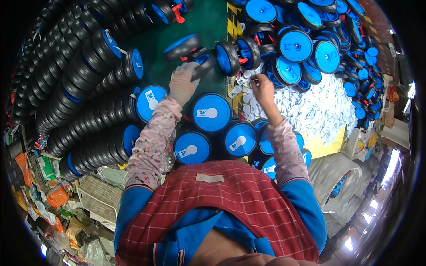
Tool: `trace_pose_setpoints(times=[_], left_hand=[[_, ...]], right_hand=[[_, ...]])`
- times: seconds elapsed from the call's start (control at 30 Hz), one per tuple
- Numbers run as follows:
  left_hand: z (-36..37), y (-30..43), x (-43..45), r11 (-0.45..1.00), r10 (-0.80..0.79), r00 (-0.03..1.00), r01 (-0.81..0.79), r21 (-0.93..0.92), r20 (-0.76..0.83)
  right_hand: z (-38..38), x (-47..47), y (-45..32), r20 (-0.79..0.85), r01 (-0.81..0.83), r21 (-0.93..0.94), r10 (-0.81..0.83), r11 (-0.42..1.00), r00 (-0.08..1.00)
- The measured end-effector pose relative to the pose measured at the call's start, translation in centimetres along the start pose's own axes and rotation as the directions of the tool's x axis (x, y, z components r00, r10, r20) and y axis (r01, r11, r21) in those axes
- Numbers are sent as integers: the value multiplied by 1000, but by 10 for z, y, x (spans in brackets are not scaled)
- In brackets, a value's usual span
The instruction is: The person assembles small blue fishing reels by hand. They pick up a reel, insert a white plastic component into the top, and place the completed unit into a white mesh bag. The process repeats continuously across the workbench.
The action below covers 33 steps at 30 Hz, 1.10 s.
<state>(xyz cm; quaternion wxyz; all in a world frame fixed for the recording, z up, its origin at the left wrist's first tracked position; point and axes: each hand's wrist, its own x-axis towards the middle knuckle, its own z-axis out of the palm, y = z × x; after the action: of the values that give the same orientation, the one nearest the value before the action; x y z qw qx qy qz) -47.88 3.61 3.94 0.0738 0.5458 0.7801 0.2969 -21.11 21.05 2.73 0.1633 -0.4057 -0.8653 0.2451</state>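
My left hand [183,82], in a pale work glove, grips a twin-wheel assembly [183,47] with black tyres, blue hubs and a red lever. It is tilted and partly blurred over the green surface. My right hand [265,90] is bare and hovers at the near-left edge of a heap of small white keyhole-shaped pieces [316,106]. Its fingers are bent together; whether a piece is between them cannot be made out. Just beyond it lies another twin-wheel assembly [238,56]. Close before my body stand blue-hubbed wheels [213,112], several bearing white keyhole-shaped pieces with a bird print.
Long rows of stacked black wheels [86,69] line the left side. A large pile of blue-hubbed wheel assemblies [296,45] rises at the back right. Black-and-yellow tape [234,26] crosses the green surface [206,23]. A cream plastic basket [100,196] stands lower left, near plastic bags.
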Motion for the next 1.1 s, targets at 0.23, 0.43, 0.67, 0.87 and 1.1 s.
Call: trace_pose_setpoints(times=[0.23,0.43,0.67,0.87,1.1], left_hand=[[98,-59,-35,919,-359,857,254,302,371],[-50,35,-13,931,-288,688,39,363,666],[-37,-5,44,905,-425,900,420,69,97],[8,-38,29,693,-580,802,579,-429,146],[21,-31,19,-145,-500,710,496,-856,496]], right_hand=[[30,23,38,36,35,-399,-22,916,999],[-22,4,18,48,-29,-327,47,945,998],[-45,16,-88,-23,154,220,-153,963,988],[-10,56,-142,80,452,184,-472,873,878],[50,93,-141,144,647,161,-666,746,732]])
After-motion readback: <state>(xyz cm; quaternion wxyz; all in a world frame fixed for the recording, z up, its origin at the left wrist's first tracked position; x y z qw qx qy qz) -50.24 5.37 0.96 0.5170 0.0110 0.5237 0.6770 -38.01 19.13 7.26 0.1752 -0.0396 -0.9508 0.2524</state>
